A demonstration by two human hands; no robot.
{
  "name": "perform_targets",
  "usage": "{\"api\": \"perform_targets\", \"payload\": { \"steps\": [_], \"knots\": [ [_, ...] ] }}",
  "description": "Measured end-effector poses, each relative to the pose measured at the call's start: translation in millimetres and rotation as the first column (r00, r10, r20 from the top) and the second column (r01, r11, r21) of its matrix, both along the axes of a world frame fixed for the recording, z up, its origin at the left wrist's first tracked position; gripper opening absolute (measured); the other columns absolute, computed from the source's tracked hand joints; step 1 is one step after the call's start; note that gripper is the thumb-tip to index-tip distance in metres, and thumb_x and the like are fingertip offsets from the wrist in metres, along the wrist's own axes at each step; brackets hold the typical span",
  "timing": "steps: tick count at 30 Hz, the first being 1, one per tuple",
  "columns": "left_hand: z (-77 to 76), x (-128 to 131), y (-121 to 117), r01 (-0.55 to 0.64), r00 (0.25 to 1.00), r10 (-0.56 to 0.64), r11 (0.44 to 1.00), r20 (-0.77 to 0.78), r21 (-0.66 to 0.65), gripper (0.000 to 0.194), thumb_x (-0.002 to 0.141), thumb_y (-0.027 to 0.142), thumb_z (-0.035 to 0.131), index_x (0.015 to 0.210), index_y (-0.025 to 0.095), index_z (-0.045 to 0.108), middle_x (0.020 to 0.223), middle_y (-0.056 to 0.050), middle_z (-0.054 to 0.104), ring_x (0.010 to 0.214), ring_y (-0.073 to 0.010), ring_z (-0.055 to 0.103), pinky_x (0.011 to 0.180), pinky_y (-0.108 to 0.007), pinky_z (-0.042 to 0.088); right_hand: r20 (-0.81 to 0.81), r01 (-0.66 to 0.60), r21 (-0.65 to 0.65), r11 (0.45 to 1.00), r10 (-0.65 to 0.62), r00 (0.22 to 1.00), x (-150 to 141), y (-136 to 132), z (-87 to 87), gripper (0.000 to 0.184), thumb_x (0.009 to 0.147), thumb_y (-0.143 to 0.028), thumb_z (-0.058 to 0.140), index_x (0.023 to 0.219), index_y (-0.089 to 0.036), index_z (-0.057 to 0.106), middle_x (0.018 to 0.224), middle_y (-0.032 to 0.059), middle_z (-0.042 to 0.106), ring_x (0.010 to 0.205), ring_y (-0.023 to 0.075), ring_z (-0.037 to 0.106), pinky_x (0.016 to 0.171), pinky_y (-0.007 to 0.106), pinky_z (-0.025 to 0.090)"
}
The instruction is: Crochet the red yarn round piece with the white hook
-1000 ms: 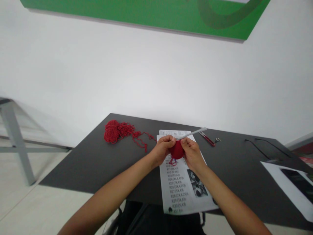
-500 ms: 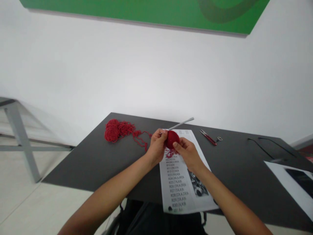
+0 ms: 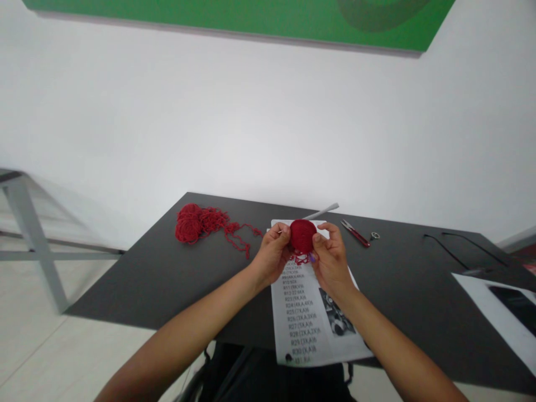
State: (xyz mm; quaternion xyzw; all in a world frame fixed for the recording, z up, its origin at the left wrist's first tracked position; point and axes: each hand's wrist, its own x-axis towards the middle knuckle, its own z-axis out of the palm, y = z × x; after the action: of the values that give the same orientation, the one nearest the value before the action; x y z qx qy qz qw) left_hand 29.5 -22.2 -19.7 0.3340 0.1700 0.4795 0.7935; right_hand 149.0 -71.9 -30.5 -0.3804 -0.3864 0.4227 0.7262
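A small round red crochet piece point(image 3: 302, 237) is held up between both hands, over a printed pattern sheet point(image 3: 295, 324). My left hand point(image 3: 273, 252) pinches its left edge, thumb in front. At the right edge, my right hand point(image 3: 330, 254) grips it between thumb and fingers. Loose red yarn hangs just below the piece, beside a small purple bit near my right thumb. Behind the hands, a grey crochet hook point(image 3: 322, 211) sticks out up and to the right; its lower end is hidden. A strand trails left toward the red yarn ball point(image 3: 189, 224).
Red-handled thread snips point(image 3: 355, 233) lie right of the sheet, with a small metal ring-shaped item point(image 3: 374, 236) beside them. Farther right are eyeglasses point(image 3: 473, 272) and a white sheet point(image 3: 494, 312) bearing a dark phone-like object point(image 3: 517, 306). A white wall point(image 3: 251, 123) rises behind the dark table point(image 3: 201, 285).
My right hand has moved up and slightly right along the piece's edge. The crochet piece now looks wider and faces me more flatly. The hook shows less of its length.
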Motion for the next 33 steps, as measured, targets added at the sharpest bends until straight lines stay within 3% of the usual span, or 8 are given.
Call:
{"api": "perform_targets", "payload": {
  "steps": [5, 9, 14, 21, 24, 26, 30, 33],
  "knots": [
    [-4.9, -0.7, 6.6, -0.039, 0.997, 0.042, 0.998, -0.068, 0.044, 0.047, 0.069, 0.047, 0.089, 0.078, 0.018, 0.054, 0.070, 0.003, 0.059, 0.058, -0.0090, 0.052, 0.056, -0.021, 0.044, 0.340, 0.195, 0.087, 0.977, -0.213, 0.916, 3.7, -5.2, -0.8, 0.023, 0.088, -0.043, 0.072, 0.095, -0.022, 0.062, 0.075, -0.0036, 0.063, 0.056, 0.0079, 0.051, 0.051, 0.019, 0.043],
    [-10.1, -3.1, 14.1, -0.025, 0.982, 0.054, 0.987, -0.179, 0.161, 0.046, 0.071, 0.053, 0.085, 0.076, 0.017, 0.056, 0.065, 0.004, 0.056, 0.056, -0.0091, 0.049, 0.054, -0.021, 0.041, 0.492, 0.142, 0.113, 0.983, -0.180, 0.852, 3.2, -10.0, -3.8, 0.023, 0.089, -0.041, 0.071, 0.104, -0.023, 0.066, 0.083, -0.0011, 0.066, 0.059, 0.0096, 0.057, 0.055, 0.022, 0.049],
    [-8.6, -6.8, 15.7, -0.150, 0.885, 0.342, 0.852, -0.315, 0.501, 0.041, 0.082, 0.054, 0.074, 0.076, 0.015, 0.068, 0.066, 0.001, 0.062, 0.060, -0.0110, 0.052, 0.058, -0.022, 0.041, 0.496, 0.051, 0.049, 0.997, -0.069, 0.866, 1.1, -9.3, -9.4, 0.031, 0.088, -0.041, 0.073, 0.112, -0.024, 0.065, 0.090, 0.0006, 0.068, 0.063, 0.0108, 0.060, 0.057, 0.023, 0.051],
    [-4.0, -9.6, 8.7, -0.126, 0.796, 0.471, 0.744, -0.381, 0.657, 0.040, 0.091, 0.050, 0.064, 0.105, 0.016, 0.079, 0.083, -0.006, 0.077, 0.071, -0.0170, 0.065, 0.066, -0.027, 0.050, 0.385, -0.067, 0.054, 0.996, 0.041, 0.922, 5.9, -4.0, -4.3, 0.032, 0.084, -0.041, 0.077, 0.107, -0.023, 0.064, 0.085, -0.0010, 0.068, 0.057, 0.0084, 0.060, 0.052, 0.020, 0.050],
    [-3.4, -9.6, 9.2, -0.155, 0.816, 0.455, 0.766, -0.357, 0.623, 0.045, 0.087, 0.053, 0.068, 0.111, 0.017, 0.078, 0.083, -0.006, 0.077, 0.071, -0.0167, 0.064, 0.064, -0.027, 0.050, 0.308, -0.113, 0.048, 0.992, 0.093, 0.947, 5.5, -2.7, -0.5, 0.042, 0.080, -0.042, 0.081, 0.112, -0.024, 0.060, 0.085, -0.0017, 0.070, 0.053, 0.0076, 0.059, 0.048, 0.019, 0.048],
    [-2.7, -8.5, 10.5, -0.138, 0.866, 0.374, 0.818, -0.333, 0.559, 0.046, 0.084, 0.055, 0.071, 0.104, 0.015, 0.080, 0.081, -0.006, 0.076, 0.071, -0.0165, 0.064, 0.065, -0.026, 0.050, 0.256, -0.135, 0.026, 0.990, 0.124, 0.959, 5.3, -1.7, 1.8, 0.051, 0.077, -0.042, 0.084, 0.115, -0.025, 0.055, 0.081, -0.0028, 0.071, 0.049, 0.0072, 0.058, 0.045, 0.017, 0.046],
    [-0.7, -5.0, 11.2, -0.025, 0.963, 0.099, 0.959, -0.251, 0.283, 0.045, 0.076, 0.056, 0.080, 0.082, 0.012, 0.076, 0.065, -0.003, 0.068, 0.056, -0.0117, 0.057, 0.054, -0.023, 0.046, 0.208, -0.100, -0.025, 0.995, 0.103, 0.973, 7.9, 0.5, 6.0, 0.055, 0.070, -0.040, 0.089, 0.109, -0.024, 0.053, 0.073, -0.0049, 0.070, 0.046, 0.0070, 0.055, 0.043, 0.016, 0.043],
    [1.8, -3.8, 8.7, 0.043, 0.982, -0.020, 0.992, -0.188, 0.122, 0.047, 0.067, 0.054, 0.088, 0.077, 0.011, 0.072, 0.064, -0.002, 0.067, 0.053, -0.0095, 0.056, 0.053, -0.022, 0.045, 0.185, -0.017, -0.018, 1.000, 0.020, 0.983, 10.7, 2.2, 7.8, 0.054, 0.071, -0.040, 0.088, 0.109, -0.025, 0.053, 0.074, -0.0054, 0.070, 0.052, 0.0089, 0.059, 0.049, 0.019, 0.049]
  ]
}}
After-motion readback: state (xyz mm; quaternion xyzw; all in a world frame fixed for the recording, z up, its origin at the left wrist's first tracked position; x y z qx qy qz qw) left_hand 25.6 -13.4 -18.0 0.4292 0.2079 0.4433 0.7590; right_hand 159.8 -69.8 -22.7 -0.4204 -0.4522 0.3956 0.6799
